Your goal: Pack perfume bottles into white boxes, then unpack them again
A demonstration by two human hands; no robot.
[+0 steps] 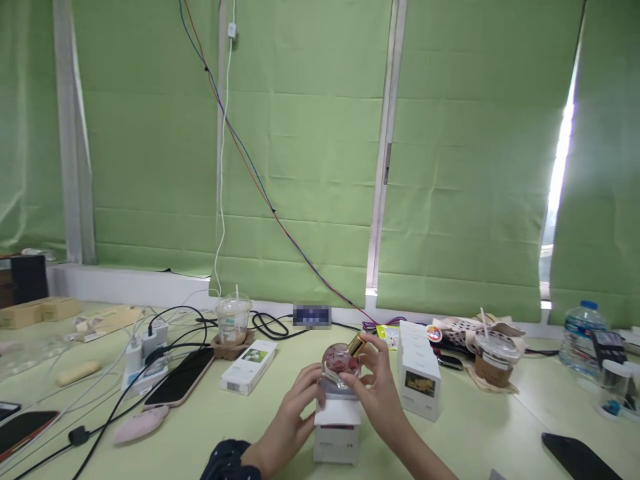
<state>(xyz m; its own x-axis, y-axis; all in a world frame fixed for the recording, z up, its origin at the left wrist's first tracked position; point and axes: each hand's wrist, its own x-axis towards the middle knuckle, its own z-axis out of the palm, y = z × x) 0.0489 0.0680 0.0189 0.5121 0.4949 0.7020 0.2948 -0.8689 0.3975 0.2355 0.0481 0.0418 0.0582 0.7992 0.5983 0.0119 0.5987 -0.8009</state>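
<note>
Head camera view: 2 bare hands met near the middle of a pale green table (200, 433), around a small rounded glass bottle (340, 360) with pinkish-red contents and a shiny gold cap (355, 345) that slanted up to the right. The bottle sat just above an upright white box (337, 443) at the near side of the table. The right hand (383, 390) grasped the bottle, its index finger by the cap and its thumb against the glass lower down. The left hand (296, 405) (its wrist in a dark, light-dotted sleeve (231, 460)) curled in from the other side, fingertips near the bottle's lower edge; whether they gripped the glass or the box could not be told. To the right stood a row of white boxes (419, 400), the nearest printed with yellow flowers; farther right were an iced-coffee cup (495, 367) and a blue-capped water bottle (583, 340). To the left lay a flat white carton (249, 368), a phone (183, 378) and a pink rounded object (141, 425) among tangled cables, with a clear straw cup (233, 321) behind. Green blinds (310, 153) covered the background.
</note>
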